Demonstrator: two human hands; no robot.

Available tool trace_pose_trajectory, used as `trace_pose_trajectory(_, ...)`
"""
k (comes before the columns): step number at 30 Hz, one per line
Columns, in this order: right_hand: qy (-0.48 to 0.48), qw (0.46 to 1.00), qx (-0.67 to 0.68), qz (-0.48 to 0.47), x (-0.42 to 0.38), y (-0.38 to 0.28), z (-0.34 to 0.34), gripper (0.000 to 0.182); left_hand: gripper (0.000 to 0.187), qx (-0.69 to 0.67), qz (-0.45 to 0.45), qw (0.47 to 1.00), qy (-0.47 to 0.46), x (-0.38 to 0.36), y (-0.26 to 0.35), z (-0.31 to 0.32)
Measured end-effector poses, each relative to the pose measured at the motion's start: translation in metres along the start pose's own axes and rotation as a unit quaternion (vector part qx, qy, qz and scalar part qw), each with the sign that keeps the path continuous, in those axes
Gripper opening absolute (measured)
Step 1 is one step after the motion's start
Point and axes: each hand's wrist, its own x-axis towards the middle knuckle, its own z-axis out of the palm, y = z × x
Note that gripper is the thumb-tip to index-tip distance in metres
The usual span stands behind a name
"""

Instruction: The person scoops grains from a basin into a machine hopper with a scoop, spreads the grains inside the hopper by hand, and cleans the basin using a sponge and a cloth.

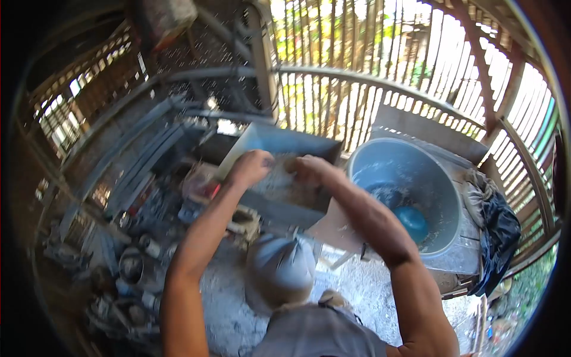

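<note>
Both of my arms reach forward over a rectangular metal bin (256, 140) with pale material in its bottom. My left hand (253, 166) is above the bin's left part, fingers curled, with a small dark spot at the fingertips that I cannot make out. To its right, my right hand (312, 169) is curled too, next to a small brownish thing (290, 165) that is blurred. The hands are apart. A full, tied sack (279, 271) stands in front of my body, below the bin.
Right of the bin, a large grey tub (434, 178) holds a teal bowl (410, 223). Black plastic (499, 238) hangs at the table's right edge. Cluttered cans and tools lie at the left. A slatted wall (333, 101) stands behind.
</note>
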Motion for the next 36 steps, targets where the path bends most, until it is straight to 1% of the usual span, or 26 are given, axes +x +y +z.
trace_pose_trajectory(1, 0.023, 0.939, -0.337, -0.065, -0.024, -0.082, -0.019, 0.033, 0.023, -0.070, -0.006, 0.992, 0.103, 0.002, 0.001, -0.011)
trace_pose_trajectory(2, 0.032, 0.942, -0.330, -0.043, -0.033, -0.112, -0.033, 0.033, 0.022, -0.081, -0.022, 0.990, 0.109, 0.005, 0.000, -0.030)
trace_pose_trajectory(4, 0.048, 0.951, -0.305, -0.004, -0.043, -0.153, -0.054, 0.032, 0.019, -0.208, -0.043, 0.961, 0.178, -0.002, 0.019, -0.055)
trace_pose_trajectory(5, 0.077, 0.954, -0.289, -0.001, -0.048, -0.159, -0.062, 0.030, 0.017, -0.197, -0.027, 0.966, 0.164, -0.007, 0.021, -0.039)
trace_pose_trajectory(8, -0.093, 0.889, -0.446, 0.058, -0.061, -0.121, -0.052, 0.021, 0.015, -0.194, -0.011, 0.976, 0.094, -0.025, 0.030, 0.003)
trace_pose_trajectory(9, -0.168, 0.875, -0.436, 0.125, -0.060, -0.129, -0.060, 0.017, 0.016, -0.212, -0.024, 0.976, 0.046, -0.027, 0.033, -0.005)
trace_pose_trajectory(10, -0.053, 0.937, -0.344, -0.016, -0.051, -0.085, -0.058, 0.018, 0.017, -0.230, -0.035, 0.973, 0.010, -0.021, 0.037, -0.018)
trace_pose_trajectory(11, -0.010, 0.954, -0.299, -0.026, -0.059, -0.117, -0.070, 0.018, 0.024, -0.141, -0.052, 0.988, 0.038, -0.017, 0.049, -0.039)
trace_pose_trajectory(12, 0.033, 0.966, -0.253, -0.036, -0.069, -0.156, -0.082, 0.018, 0.022, -0.155, -0.029, 0.983, 0.096, -0.017, 0.057, -0.052)
trace_pose_trajectory(14, 0.161, 0.962, -0.195, -0.101, -0.070, -0.152, -0.075, 0.017, 0.020, -0.221, -0.033, 0.957, 0.184, -0.015, 0.072, -0.057)
trace_pose_trajectory(15, 0.083, 0.951, -0.297, -0.028, -0.069, -0.119, -0.053, 0.017, 0.020, -0.185, -0.038, 0.959, 0.213, -0.017, 0.073, -0.034)
trace_pose_trajectory(16, 0.004, 0.919, -0.393, 0.047, -0.069, -0.094, -0.035, 0.017, 0.021, -0.084, 0.021, 0.980, 0.182, -0.019, 0.064, 0.004)
trace_pose_trajectory(17, -0.036, 0.911, -0.403, 0.077, -0.071, -0.117, -0.043, 0.015, 0.020, -0.066, -0.029, 0.995, 0.061, -0.027, 0.075, -0.007)
trace_pose_trajectory(18, 0.008, 0.931, -0.364, 0.033, -0.065, -0.129, -0.053, 0.015, 0.020, -0.046, -0.078, 0.995, -0.052, -0.028, 0.084, -0.024)
trace_pose_trajectory(20, 0.082, 0.958, -0.271, -0.045, -0.067, -0.143, -0.061, 0.015, 0.022, -0.103, -0.021, 0.990, 0.097, -0.030, 0.079, -0.036)
trace_pose_trajectory(21, 0.178, 0.939, -0.224, -0.189, -0.070, -0.154, -0.067, 0.014, 0.024, -0.127, 0.011, 0.976, 0.175, -0.026, 0.075, -0.041)
trace_pose_trajectory(24, 0.047, 0.934, -0.354, -0.025, -0.064, -0.120, -0.047, 0.014, 0.023, -0.142, -0.044, 0.967, 0.205, -0.029, 0.071, -0.012)
trace_pose_trajectory(25, -0.041, 0.922, -0.384, 0.035, -0.073, -0.108, -0.042, 0.015, 0.023, 0.010, -0.084, 0.993, 0.081, -0.042, 0.073, 0.003)
trace_pose_trajectory(28, 0.047, 0.940, -0.332, -0.066, -0.058, -0.134, -0.052, 0.019, 0.019, -0.080, -0.016, 0.991, 0.107, -0.033, 0.073, -0.026)
trace_pose_trajectory(29, 0.134, 0.949, -0.264, -0.111, -0.058, -0.151, -0.058, 0.017, 0.021, -0.063, -0.011, 0.988, 0.142, -0.031, 0.074, -0.040)
trace_pose_trajectory(30, 0.162, 0.948, -0.244, -0.126, -0.062, -0.173, -0.069, 0.018, 0.021, -0.082, -0.011, 0.980, 0.180, -0.028, 0.073, -0.042)
trace_pose_trajectory(32, 0.073, 0.944, -0.320, -0.033, -0.054, -0.143, -0.068, 0.018, 0.022, -0.114, -0.013, 0.960, 0.255, -0.026, 0.069, -0.042)
trace_pose_trajectory(33, -0.001, 0.925, -0.380, -0.004, -0.057, -0.116, -0.058, 0.016, 0.019, -0.051, 0.006, 0.982, 0.181, -0.028, 0.059, -0.010)
trace_pose_trajectory(34, -0.074, 0.896, -0.436, 0.026, -0.065, -0.096, -0.045, 0.021, 0.019, -0.079, -0.016, 0.988, 0.131, -0.038, 0.062, -0.006)
trace_pose_trajectory(35, 0.018, 0.926, -0.377, -0.004, -0.065, -0.102, -0.043, 0.018, 0.019, -0.107, -0.036, 0.990, 0.087, -0.041, 0.064, -0.005)
trace_pose_trajectory(36, 0.055, 0.936, -0.347, -0.033, -0.060, -0.121, -0.055, 0.020, 0.019, -0.135, -0.054, 0.988, 0.047, -0.036, 0.069, -0.016)
